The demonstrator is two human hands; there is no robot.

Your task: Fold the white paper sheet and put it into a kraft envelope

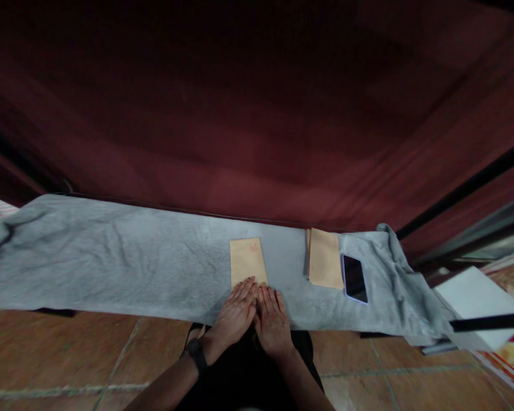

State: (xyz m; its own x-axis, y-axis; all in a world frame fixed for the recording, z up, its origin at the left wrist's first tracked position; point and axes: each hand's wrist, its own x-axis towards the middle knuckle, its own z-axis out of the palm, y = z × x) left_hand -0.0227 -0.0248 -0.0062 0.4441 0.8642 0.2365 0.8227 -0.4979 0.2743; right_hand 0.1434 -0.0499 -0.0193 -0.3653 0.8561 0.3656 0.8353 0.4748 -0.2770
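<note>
A tan paper envelope (pixel 247 260) with small red marks near its top right corner lies flat on the grey cloth (pixel 154 260). My left hand (pixel 237 311), with a dark watch on the wrist, rests palm down on the envelope's near edge, fingers stretched out. Beside it, my right hand (pixel 273 319) lies flat with its fingers extended over the near right corner. The two hands meet at the thumbs and hide the near end of the envelope. Neither hand grips anything.
To the right, a small stack of tan envelopes (pixel 325 260) lies beside a phone (pixel 355 278) with a dark screen. Dark red fabric (pixel 257 142) rises behind the grey cloth. A white board (pixel 475 297) and black bars are at the far right.
</note>
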